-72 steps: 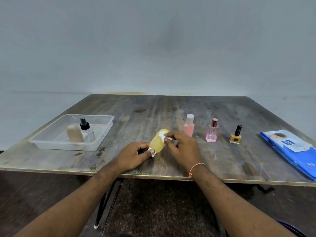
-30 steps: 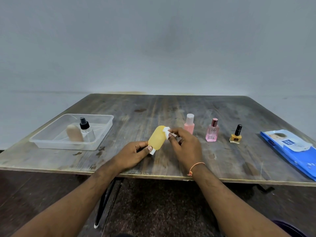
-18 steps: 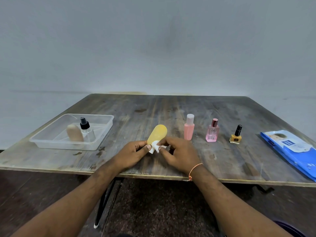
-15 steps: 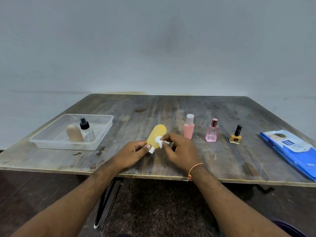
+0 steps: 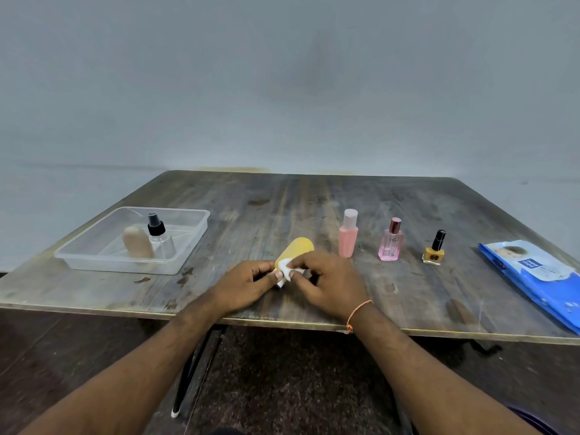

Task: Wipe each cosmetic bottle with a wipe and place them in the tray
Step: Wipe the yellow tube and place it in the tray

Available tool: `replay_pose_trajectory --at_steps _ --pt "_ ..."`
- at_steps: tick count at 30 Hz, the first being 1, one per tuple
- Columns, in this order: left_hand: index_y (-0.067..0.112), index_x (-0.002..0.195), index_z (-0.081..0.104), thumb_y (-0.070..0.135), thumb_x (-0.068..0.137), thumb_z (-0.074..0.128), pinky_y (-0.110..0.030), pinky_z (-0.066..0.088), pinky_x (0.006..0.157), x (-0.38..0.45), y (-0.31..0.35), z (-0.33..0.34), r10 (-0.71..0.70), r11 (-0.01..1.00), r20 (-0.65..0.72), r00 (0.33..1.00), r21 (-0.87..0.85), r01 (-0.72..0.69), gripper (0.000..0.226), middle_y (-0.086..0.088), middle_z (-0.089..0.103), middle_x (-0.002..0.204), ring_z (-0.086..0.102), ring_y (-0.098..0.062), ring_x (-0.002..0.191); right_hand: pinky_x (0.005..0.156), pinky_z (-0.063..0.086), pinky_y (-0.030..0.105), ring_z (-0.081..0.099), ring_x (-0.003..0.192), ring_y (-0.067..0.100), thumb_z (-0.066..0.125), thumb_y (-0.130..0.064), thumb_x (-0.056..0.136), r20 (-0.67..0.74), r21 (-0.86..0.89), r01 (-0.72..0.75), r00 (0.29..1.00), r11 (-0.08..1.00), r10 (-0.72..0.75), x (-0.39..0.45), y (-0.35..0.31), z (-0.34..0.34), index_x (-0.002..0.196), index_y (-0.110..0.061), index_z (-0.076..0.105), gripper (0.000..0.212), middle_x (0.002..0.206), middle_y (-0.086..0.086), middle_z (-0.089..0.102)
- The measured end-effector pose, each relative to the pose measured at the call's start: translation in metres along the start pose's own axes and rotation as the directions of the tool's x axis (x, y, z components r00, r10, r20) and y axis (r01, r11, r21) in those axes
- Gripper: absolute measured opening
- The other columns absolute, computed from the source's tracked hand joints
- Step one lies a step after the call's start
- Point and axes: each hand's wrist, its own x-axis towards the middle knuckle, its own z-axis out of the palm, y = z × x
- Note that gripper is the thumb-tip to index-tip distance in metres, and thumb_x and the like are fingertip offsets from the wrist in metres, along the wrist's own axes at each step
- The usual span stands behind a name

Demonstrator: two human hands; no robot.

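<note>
Both hands work close together at the near edge of the surface (image 5: 282, 196). My left hand (image 5: 243, 285) grips the yellow bottle (image 5: 296, 250) by its lower, capped end, fingers curled round it, so the body angles up and away from me and stays exposed for cleaning. My right hand (image 5: 326, 282) pinches the wipe (image 5: 286, 270), a small white folded pad, against the bottle's lower side, near where my left thumb sits. The bottle seems lifted off the surface rather than resting on it; I cannot tell for sure.

The tray (image 5: 185, 255) waits at my left, within reach of the holding hand. It already holds a beige bottle (image 5: 137, 246) and a clear spray bottle (image 5: 159, 235), both upright and side by side.

To the right, in a row, stand the pink bottle (image 5: 347, 235), the perfume bottle (image 5: 391, 241) and the nail polish (image 5: 434, 249), still outside the tray, presumably queued. The wipes pack (image 5: 533, 277) lies at far right, near my wiping hand.

Judgement: wiping the third bottle, three left.
</note>
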Motion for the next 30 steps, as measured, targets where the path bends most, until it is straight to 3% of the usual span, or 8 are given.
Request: replay_pose_trajectory --at_steps 4,7,11,15,19,22,27,30 --pt "0.036 0.126 0.078 0.046 0.106 0.06 -0.049 0.053 0.111 -0.001 0.004 0.0 0.011 1.0 0.001 1.0 0.028 -0.011 0.029 0.015 0.08 0.119 0.073 -0.01 0.117 0.071 0.054 0.024 0.067 0.083 0.0 0.075 -0.037 0.09 -0.029 0.009 -0.02 0.999 1.0 0.02 0.001 0.001 -0.001 0.103 -0.034 0.081 0.015 0.096 -0.018 0.077" --pt "0.042 0.127 0.075 0.064 0.096 0.058 -0.055 0.053 0.109 0.0 0.002 0.0 0.017 0.999 0.016 1.0 0.047 -0.018 0.041 0.01 0.08 0.12 0.073 -0.016 0.118 0.074 0.053 0.023 0.069 0.086 0.002 0.073 -0.039 0.092 -0.121 0.031 -0.15 0.981 0.988 0.153 0.005 0.005 0.0 0.104 -0.035 0.079 0.014 0.099 -0.02 0.076" --pt "0.049 0.127 0.072 0.067 0.094 0.057 -0.057 0.052 0.107 0.002 0.0 0.001 0.037 0.997 0.018 0.999 0.067 -0.038 0.041 0.004 0.079 0.124 0.072 -0.022 0.119 0.068 0.044 0.018 0.064 0.082 0.001 0.075 -0.037 0.095 -0.215 0.071 -0.307 0.924 0.949 0.315 0.009 0.01 -0.005 0.102 -0.033 0.081 0.01 0.097 -0.019 0.075" --pt "0.047 0.128 0.073 0.064 0.095 0.058 -0.056 0.053 0.107 0.002 0.001 0.001 0.041 0.997 0.006 0.999 0.063 -0.041 0.04 0.01 0.079 0.122 0.073 -0.018 0.118 0.071 0.046 0.017 0.063 0.081 0.0 0.076 -0.034 0.095 -0.167 0.072 -0.251 0.951 0.965 0.26 0.009 0.011 -0.001 0.103 -0.032 0.08 0.009 0.097 -0.02 0.073" --pt "0.046 0.127 0.075 0.065 0.096 0.058 -0.057 0.054 0.106 0.001 0.001 0.002 0.044 0.997 0.006 0.999 0.061 -0.044 0.04 0.01 0.08 0.12 0.074 -0.02 0.117 0.075 0.055 0.027 0.067 0.085 0.002 0.076 -0.034 0.091 -0.03 0.067 -0.077 0.996 0.995 0.079 0.003 0.008 0.004 0.104 -0.034 0.08 0.013 0.096 -0.02 0.073" --pt "0.05 0.125 0.075 0.068 0.095 0.058 -0.059 0.055 0.102 0.002 0.0 0.003 0.048 0.997 -0.012 0.999 0.068 -0.047 0.039 0.009 0.081 0.116 0.074 -0.022 0.113 0.071 0.055 0.03 0.067 0.083 0.002 0.075 -0.035 0.091 -0.009 0.016 0.014 1.0 1.0 -0.014 0.002 0.005 0.003 0.101 -0.032 0.08 0.012 0.096 -0.018 0.075" --pt "0.05 0.124 0.075 0.071 0.091 0.059 -0.057 0.056 0.1 0.005 -0.004 0.003 0.034 0.995 -0.03 0.999 0.091 -0.031 0.042 0.006 0.081 0.113 0.075 -0.023 0.109 0.071 0.049 0.021 0.066 0.085 0.002 0.073 -0.036 0.092 -0.112 -0.009 -0.147 0.983 0.989 0.145 0.005 0.006 0.0 0.102 -0.033 0.079 0.012 0.098 -0.018 0.074" --pt "0.043 0.122 0.078 0.072 0.088 0.06 -0.056 0.056 0.098 0.005 -0.004 0.004 0.036 0.994 -0.032 0.999 0.105 -0.032 0.048 0.004 0.08 0.111 0.075 -0.022 0.105 0.072 0.049 0.027 0.066 0.085 0.005 0.074 -0.035 0.095 -0.182 0.003 -0.272 0.946 0.962 0.268 0.01 0.01 -0.003 0.1 -0.03 0.078 0.009 0.1 -0.017 0.075"
